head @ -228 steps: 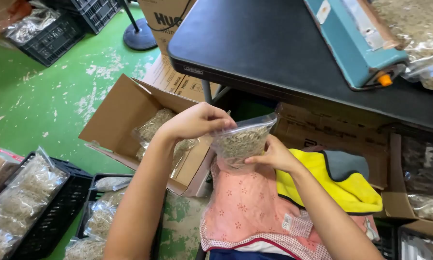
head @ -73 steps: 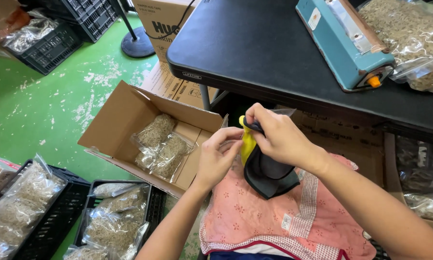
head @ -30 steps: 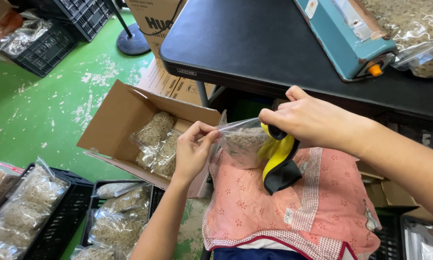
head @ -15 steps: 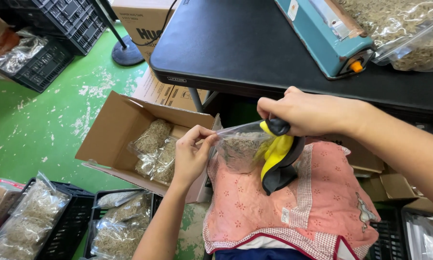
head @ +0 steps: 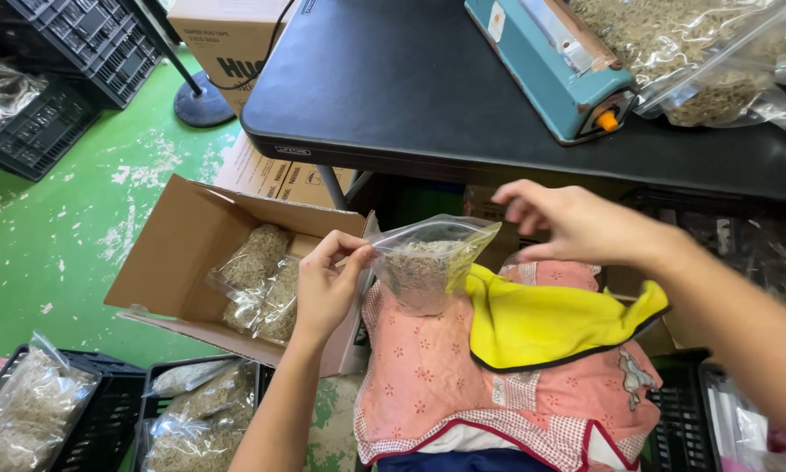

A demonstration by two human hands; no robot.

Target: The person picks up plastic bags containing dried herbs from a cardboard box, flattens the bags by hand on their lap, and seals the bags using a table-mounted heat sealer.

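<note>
Fingers of our left hand point(head: 327, 284) pinch the bag point(head: 423, 267) by its top corner at nine o'clock, holding its mouth up so nothing spills. Our right hand point(head: 567, 223) hovers spread at two o'clock, holding nothing; cloth point(head: 541, 328) covers our lap.

**Item count at the packing spot**

Two hands showing: left hand point(head: 327, 284), right hand point(head: 576, 223). One small filled bag point(head: 423, 267) being held up. One yellow cloth point(head: 546, 323). One blue heat sealer point(head: 554, 61) sitting on one black table point(head: 384, 87). One open cardboard box point(head: 179, 258), at least two filled bags point(head: 257, 280) lying inside; exact count unclear.
</note>
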